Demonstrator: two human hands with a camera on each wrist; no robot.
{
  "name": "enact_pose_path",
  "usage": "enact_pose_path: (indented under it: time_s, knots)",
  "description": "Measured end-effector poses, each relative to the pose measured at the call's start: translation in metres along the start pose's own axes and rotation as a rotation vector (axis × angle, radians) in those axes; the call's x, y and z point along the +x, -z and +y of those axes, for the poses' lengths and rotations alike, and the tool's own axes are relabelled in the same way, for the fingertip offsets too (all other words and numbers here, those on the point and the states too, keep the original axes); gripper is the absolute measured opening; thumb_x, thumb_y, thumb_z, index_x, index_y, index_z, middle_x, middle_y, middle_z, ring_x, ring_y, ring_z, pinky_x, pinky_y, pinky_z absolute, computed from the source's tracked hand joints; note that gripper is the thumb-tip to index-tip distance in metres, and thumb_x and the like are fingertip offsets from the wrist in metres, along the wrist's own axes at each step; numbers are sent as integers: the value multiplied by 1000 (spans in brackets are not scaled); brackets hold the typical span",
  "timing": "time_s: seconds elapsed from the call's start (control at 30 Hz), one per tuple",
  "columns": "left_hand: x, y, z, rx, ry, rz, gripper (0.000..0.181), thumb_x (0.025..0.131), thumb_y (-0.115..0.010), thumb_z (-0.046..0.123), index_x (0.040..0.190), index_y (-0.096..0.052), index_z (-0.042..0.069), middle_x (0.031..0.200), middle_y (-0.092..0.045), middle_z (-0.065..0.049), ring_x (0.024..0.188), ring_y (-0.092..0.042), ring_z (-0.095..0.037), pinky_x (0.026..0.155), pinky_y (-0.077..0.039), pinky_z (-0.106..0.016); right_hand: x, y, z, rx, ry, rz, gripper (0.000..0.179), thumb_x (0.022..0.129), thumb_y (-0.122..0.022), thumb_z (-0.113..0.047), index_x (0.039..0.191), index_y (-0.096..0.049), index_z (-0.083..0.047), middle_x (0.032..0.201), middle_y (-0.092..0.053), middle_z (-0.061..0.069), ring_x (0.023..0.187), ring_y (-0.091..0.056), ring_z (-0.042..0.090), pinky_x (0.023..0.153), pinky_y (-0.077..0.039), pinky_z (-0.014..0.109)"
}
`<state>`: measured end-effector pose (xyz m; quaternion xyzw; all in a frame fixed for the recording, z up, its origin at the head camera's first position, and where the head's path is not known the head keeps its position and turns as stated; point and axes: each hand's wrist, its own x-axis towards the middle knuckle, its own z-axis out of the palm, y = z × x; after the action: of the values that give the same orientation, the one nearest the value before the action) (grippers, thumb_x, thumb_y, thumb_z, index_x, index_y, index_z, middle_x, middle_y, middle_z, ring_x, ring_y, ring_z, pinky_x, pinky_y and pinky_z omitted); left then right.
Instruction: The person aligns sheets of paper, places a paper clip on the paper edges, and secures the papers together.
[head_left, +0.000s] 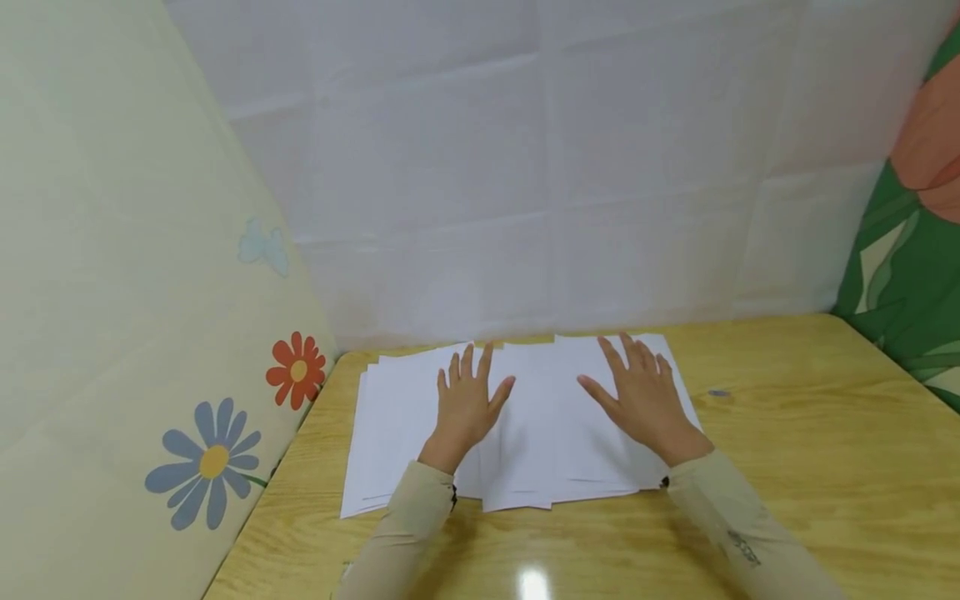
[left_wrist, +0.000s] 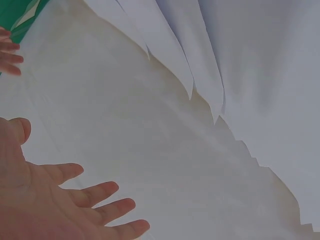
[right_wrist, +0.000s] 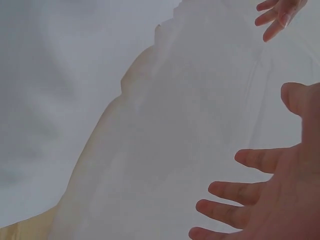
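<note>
White paper sheets (head_left: 536, 433) lie overlapped in a wide spread across the wooden table. Over the left part of the spread is my left hand (head_left: 467, 408), its fingers straight and fanned apart, palm down. My right hand (head_left: 647, 408) is over the right part in the same way, thumb pointing inward. Both wrist views show a gap between the palm and the paper, with nothing held. In the left wrist view the left hand (left_wrist: 55, 195) has spread fingers beside the layered sheet edges (left_wrist: 215, 100). The right wrist view shows the right hand (right_wrist: 270, 190) likewise spread.
The wooden table (head_left: 795, 467) extends to the right, with a small grey mark or scrap (head_left: 718, 392) on it. A white cloth wall (head_left: 480, 183) stands right behind the sheets. Flower-patterned cloths flank it, a cream one (head_left: 112, 275) on the left and a green one (head_left: 907, 275) on the right.
</note>
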<state>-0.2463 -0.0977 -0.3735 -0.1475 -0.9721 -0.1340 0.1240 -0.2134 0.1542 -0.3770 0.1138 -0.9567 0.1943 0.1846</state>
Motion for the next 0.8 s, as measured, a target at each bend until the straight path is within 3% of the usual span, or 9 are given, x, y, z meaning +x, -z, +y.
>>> enact_pose_path:
  time_s: [0.43, 0.8]
  knots:
    - [-1, -2, -19, -19, 38, 34, 67, 100, -41, 50, 152, -26, 9, 147, -34, -25, 134, -31, -45, 105, -25, -62, 2, 2, 4, 8, -22, -9, 70, 99, -45, -47, 145, -33, 4, 148, -26, 33, 133, -25, 51, 104, -18, 66]
    - [-2, 3, -41, -13, 100, 21, 67, 100, -40, 49, 151, -27, 6, 144, -37, -25, 131, -35, -43, 104, -30, -59, 2, 4, 13, 18, -58, -31, 71, 101, -40, -48, 144, -32, 7, 146, -27, 35, 133, -25, 51, 103, -19, 66]
